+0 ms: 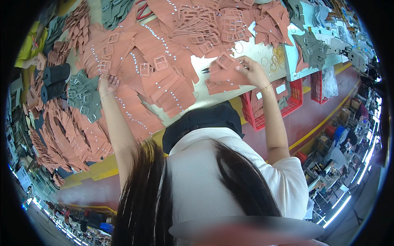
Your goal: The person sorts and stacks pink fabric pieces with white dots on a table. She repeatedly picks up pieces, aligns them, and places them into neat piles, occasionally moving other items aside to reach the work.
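Observation:
On the left side of the table my left hand [108, 84] is closed at the edge of a salmon leather piece with a covered buckle [105, 65]. That piece lies on a fanned stack of like pieces. To the right, my right hand [249, 71] pinches another salmon buckled leather piece [225, 74] between thumb and fingers, over the pale table top. A dark pointed tip [205, 71] sticks out by this piece's left edge; the rest of it is hidden. Between the hands lie fanned salmon leather pieces [164, 82] with small white marks along their edges.
Green buckled pieces [84, 96] and black thread spools [55, 82] sit at the left. Red-handled pliers [143, 10] lie at the back. Yellow rings [278, 57] are right of my right hand. A red crate [295, 96] stands beyond the table's near edge, beside a sewing machine table [314, 65].

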Demonstrator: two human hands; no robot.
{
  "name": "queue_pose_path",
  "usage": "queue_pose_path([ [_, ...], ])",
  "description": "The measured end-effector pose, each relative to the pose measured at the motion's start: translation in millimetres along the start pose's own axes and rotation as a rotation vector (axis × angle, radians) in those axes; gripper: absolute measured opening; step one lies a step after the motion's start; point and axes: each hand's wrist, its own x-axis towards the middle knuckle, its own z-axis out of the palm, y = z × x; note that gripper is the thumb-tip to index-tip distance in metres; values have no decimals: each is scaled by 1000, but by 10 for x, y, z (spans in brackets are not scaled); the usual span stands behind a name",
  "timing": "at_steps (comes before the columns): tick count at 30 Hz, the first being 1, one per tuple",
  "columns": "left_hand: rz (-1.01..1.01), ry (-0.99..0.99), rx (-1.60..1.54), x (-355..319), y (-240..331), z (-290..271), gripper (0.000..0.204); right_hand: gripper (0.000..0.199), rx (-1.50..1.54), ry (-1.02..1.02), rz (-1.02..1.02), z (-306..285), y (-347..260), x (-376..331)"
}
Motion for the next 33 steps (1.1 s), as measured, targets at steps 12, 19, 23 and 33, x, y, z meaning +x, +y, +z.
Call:
queue_pose_path([
  [12,24,-96,-152,1,-109,24,55,27,-525,182,32,613,1071,394],
  [19,89,-51,-89,5,-87,60,32,18,-285,171,-204,903,143,893],
  [23,188,-128,-88,-128,-72,132,32,16,-294,51,-536,1457,-722,1339],
  [33,298,-235,-156,-392,-3,270,26,26,-508,-20,-556,2805,-1963,2478],
])
